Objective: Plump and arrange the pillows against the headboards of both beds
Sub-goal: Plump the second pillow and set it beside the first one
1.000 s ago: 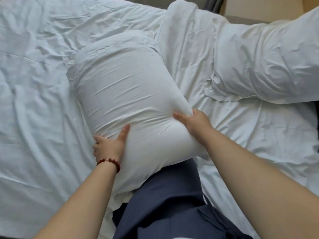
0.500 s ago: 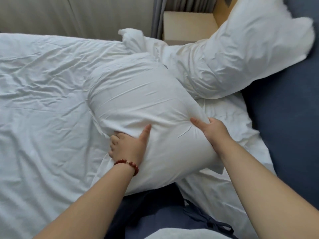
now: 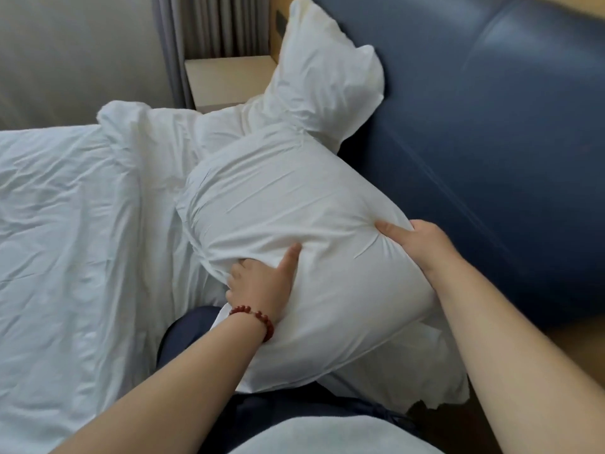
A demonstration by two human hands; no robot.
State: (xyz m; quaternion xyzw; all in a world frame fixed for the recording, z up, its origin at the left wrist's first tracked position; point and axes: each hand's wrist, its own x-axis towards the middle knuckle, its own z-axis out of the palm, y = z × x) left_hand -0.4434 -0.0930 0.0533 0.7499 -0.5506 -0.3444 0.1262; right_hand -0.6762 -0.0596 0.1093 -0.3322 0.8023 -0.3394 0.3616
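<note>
— Hands?
— Left hand (image 3: 262,283) and right hand (image 3: 415,244) both grip the near pillow (image 3: 294,224), thumbs pressed in.
— Where is it?
— Beside the blue headboard (image 3: 491,142), touching a second pillow (image 3: 324,80) that leans there.

The bed (image 3: 65,240) (rumpled white sheet) carries two white pillows (image 3: 294,224).

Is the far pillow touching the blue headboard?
Touching. The head view shows the far pillow propped upright, its right edge pressed against the blue headboard with no gap.
</note>
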